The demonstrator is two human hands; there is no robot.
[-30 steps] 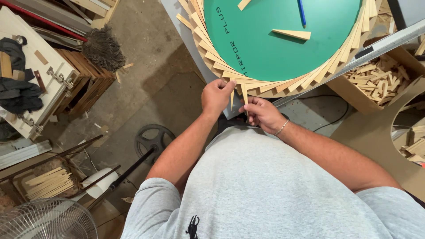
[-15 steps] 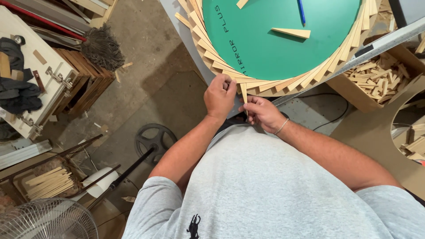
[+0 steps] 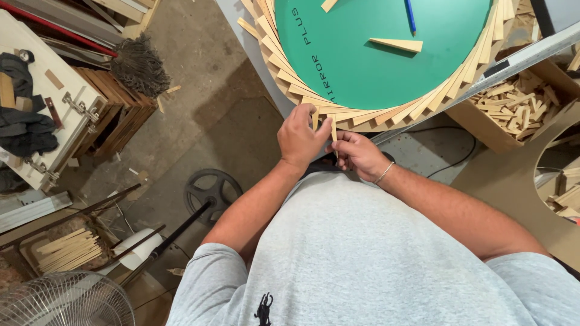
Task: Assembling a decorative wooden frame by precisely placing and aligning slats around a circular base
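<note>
Now both hands meet at the near rim of the green disc: the left hand and right hand each pinch a wooden wedge against the fanned wedge ring.

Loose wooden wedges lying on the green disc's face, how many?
2: one wedge right of centre beside the blue pen, another wedge cut off by the top edge. More may lie out of frame.

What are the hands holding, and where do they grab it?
Both hands, left and right, pinch thin pale wooden wedge strips by their lower ends, at the round green disc's near rim.
</note>
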